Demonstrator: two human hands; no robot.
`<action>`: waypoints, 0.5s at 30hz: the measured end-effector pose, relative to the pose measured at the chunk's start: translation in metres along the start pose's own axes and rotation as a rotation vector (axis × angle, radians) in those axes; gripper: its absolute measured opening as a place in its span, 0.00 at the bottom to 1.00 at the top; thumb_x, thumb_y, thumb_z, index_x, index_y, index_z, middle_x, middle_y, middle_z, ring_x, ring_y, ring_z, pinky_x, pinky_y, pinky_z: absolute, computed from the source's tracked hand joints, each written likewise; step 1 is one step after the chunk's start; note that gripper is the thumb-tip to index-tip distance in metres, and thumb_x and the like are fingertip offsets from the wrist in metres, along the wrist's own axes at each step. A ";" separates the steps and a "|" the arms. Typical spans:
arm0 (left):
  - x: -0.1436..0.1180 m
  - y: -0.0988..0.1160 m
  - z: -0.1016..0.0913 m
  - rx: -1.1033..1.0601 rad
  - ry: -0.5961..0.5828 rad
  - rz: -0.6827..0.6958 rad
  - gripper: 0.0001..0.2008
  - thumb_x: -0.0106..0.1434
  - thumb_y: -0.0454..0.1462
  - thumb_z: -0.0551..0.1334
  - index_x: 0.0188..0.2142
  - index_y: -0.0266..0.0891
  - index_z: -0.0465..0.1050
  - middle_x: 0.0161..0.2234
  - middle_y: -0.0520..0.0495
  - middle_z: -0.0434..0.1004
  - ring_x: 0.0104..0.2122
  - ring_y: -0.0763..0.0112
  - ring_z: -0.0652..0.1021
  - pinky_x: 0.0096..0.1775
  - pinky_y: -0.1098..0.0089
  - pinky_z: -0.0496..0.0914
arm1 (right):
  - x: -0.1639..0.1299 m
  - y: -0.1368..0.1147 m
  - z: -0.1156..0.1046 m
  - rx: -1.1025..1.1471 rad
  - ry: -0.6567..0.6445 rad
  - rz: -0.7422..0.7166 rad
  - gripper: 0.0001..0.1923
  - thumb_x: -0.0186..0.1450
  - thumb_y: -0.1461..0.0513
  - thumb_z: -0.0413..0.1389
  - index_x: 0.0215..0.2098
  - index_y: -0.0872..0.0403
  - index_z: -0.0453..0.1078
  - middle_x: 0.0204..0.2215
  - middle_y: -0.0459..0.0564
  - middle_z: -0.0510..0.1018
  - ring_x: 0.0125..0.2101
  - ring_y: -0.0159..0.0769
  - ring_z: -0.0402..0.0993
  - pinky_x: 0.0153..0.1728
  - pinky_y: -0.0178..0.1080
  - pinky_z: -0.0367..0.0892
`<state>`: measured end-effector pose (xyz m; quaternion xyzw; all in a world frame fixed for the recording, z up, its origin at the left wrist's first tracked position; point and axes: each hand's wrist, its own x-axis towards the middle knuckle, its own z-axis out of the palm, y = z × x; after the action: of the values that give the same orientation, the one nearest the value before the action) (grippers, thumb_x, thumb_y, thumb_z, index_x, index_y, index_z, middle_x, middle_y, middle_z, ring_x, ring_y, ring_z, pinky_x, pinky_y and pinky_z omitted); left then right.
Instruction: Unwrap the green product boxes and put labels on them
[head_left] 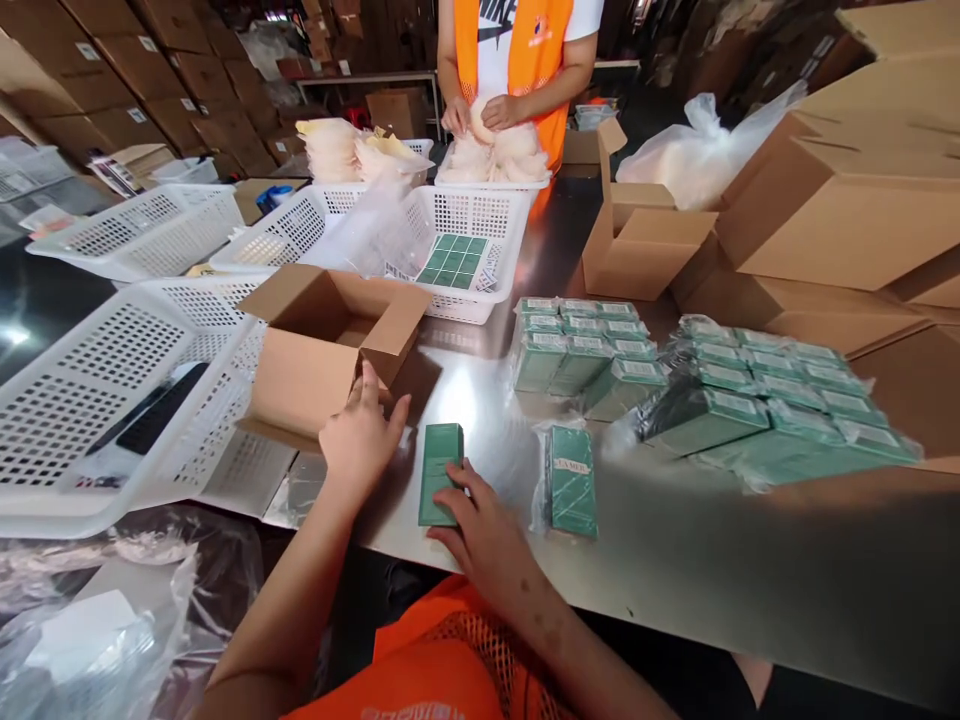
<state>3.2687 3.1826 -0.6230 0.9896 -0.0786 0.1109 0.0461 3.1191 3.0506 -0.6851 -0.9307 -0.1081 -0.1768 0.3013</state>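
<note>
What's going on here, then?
A person's right hand is on a green box lying on the metal table. The left hand is spread at the near corner of an open carton. To the right lie a single plastic-wrapped box and, farther back, wrapped groups of green boxes. Across the table, a co-worker handles a pale item above a white basket.

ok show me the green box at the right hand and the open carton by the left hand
Green box [437,460]: head view, middle of its upper face.
Open carton [304,382]: head view, its near panel.
</note>
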 end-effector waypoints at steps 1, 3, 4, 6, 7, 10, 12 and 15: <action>0.004 0.002 0.000 -0.014 0.025 0.003 0.34 0.69 0.51 0.56 0.67 0.33 0.62 0.54 0.34 0.79 0.34 0.48 0.83 0.31 0.61 0.69 | 0.002 -0.001 0.004 -0.009 -0.014 -0.021 0.17 0.64 0.60 0.67 0.48 0.54 0.71 0.54 0.60 0.76 0.58 0.48 0.73 0.53 0.50 0.78; 0.008 0.002 -0.004 -0.074 0.127 0.017 0.26 0.69 0.49 0.57 0.60 0.37 0.72 0.46 0.39 0.84 0.33 0.52 0.83 0.30 0.64 0.67 | 0.006 -0.001 0.010 -0.025 -0.061 -0.058 0.19 0.65 0.58 0.66 0.51 0.55 0.71 0.57 0.62 0.75 0.58 0.48 0.72 0.51 0.50 0.78; 0.007 0.000 -0.007 -0.122 0.205 0.043 0.22 0.69 0.49 0.57 0.54 0.38 0.77 0.42 0.42 0.85 0.32 0.55 0.83 0.30 0.66 0.66 | 0.008 -0.001 0.012 -0.036 -0.092 -0.076 0.21 0.65 0.57 0.65 0.54 0.55 0.70 0.59 0.63 0.73 0.59 0.49 0.71 0.51 0.51 0.77; 0.001 -0.005 -0.015 -0.233 0.381 0.137 0.18 0.69 0.48 0.58 0.44 0.40 0.82 0.37 0.45 0.86 0.31 0.60 0.83 0.29 0.68 0.65 | 0.009 -0.002 0.014 -0.061 -0.150 -0.122 0.26 0.67 0.57 0.63 0.60 0.56 0.67 0.64 0.63 0.68 0.62 0.51 0.67 0.54 0.53 0.75; -0.004 -0.008 -0.021 -0.286 0.458 0.195 0.17 0.69 0.47 0.59 0.41 0.40 0.82 0.35 0.45 0.86 0.30 0.63 0.82 0.29 0.69 0.66 | 0.009 -0.003 0.013 -0.068 -0.159 -0.147 0.28 0.67 0.58 0.63 0.63 0.56 0.64 0.66 0.64 0.65 0.63 0.53 0.65 0.56 0.54 0.73; -0.026 -0.016 -0.032 -0.364 0.542 0.321 0.13 0.70 0.43 0.61 0.38 0.39 0.82 0.30 0.47 0.85 0.27 0.69 0.81 0.29 0.73 0.67 | -0.002 -0.008 0.003 -0.013 -0.065 -0.211 0.28 0.68 0.59 0.60 0.64 0.58 0.63 0.67 0.65 0.62 0.66 0.55 0.60 0.58 0.55 0.70; -0.044 -0.019 -0.030 -0.361 0.477 0.360 0.12 0.70 0.42 0.61 0.39 0.39 0.82 0.30 0.48 0.84 0.27 0.70 0.81 0.28 0.74 0.68 | -0.019 -0.008 -0.012 0.025 0.108 -0.206 0.23 0.68 0.62 0.58 0.61 0.55 0.65 0.63 0.63 0.67 0.66 0.54 0.60 0.58 0.55 0.69; -0.071 -0.021 -0.016 -0.267 0.198 0.417 0.19 0.67 0.48 0.63 0.51 0.41 0.80 0.46 0.44 0.84 0.36 0.62 0.84 0.27 0.71 0.71 | -0.049 0.003 -0.041 -0.131 0.338 -0.035 0.20 0.67 0.64 0.58 0.57 0.48 0.68 0.59 0.61 0.69 0.66 0.57 0.58 0.58 0.62 0.66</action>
<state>3.2005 3.2148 -0.6252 0.9215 -0.2900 0.2031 0.1598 3.0641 3.0188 -0.6749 -0.9034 -0.0606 -0.3425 0.2506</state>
